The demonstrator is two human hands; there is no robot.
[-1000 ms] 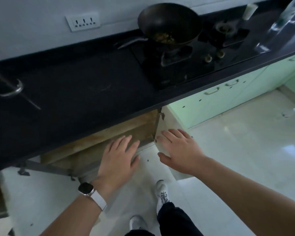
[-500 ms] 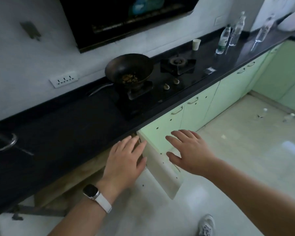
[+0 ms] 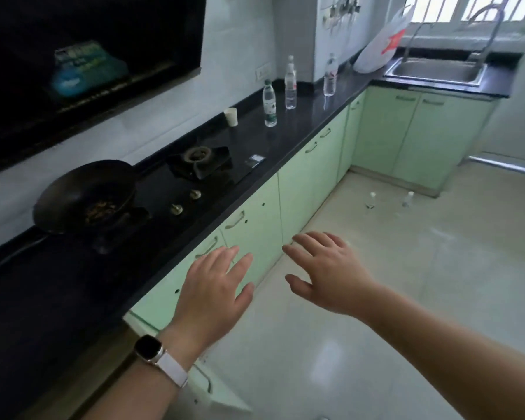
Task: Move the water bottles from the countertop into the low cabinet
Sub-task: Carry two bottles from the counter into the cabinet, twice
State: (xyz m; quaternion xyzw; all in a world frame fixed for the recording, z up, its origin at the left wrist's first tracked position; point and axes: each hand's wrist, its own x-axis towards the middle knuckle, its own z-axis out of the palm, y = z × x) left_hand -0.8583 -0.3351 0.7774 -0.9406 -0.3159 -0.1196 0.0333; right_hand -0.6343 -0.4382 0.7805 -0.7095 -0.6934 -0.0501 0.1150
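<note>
Our left hand (image 3: 215,286) and right hand (image 3: 328,268) empty, fingers spread, we risk bumping the open cabinet door (image 3: 225,398) while heading for the far water bottles (image 3: 269,106).

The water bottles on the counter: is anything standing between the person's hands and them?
Nothing visible does. The left hand and right hand hover open before the cabinet fronts, and the three water bottles stand further along the countertop. The paper cup stands beside the nearest one, off that line.
</note>
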